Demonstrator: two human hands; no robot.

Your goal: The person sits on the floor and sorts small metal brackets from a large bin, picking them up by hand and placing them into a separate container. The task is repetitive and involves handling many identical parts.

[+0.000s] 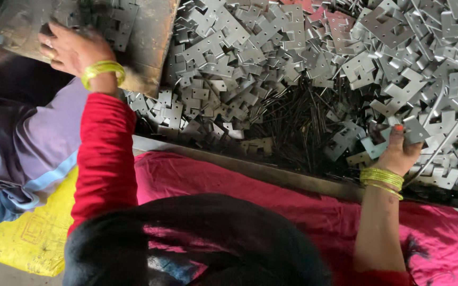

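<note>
Grey stamped metal plates (303,58) lie heaped across the worktop in front of you, notched flat pieces piled every which way. Your right hand (398,151) reaches into the near edge of that heap, thumb and fingers pinching one flat metal piece (415,130) at its edge, with yellow bangles (381,179) stacked on the wrist. A bundle of thin dark rods (298,119) sits in a hollow of the pile, just to the left of that hand. Your left hand (70,50) is well apart from it, up at the far left, its fingers curled over the near edge of a worn wooden board (149,37) that carries a few more plates (115,21) on top; a yellow-green bangle (103,71) rings that wrist above the red sleeve (104,153). Pink cloth (271,196) covers your lap below the worktop's edge, and a yellow sheet (33,233) lies at lower left beside purple and blue fabric (22,143).
</note>
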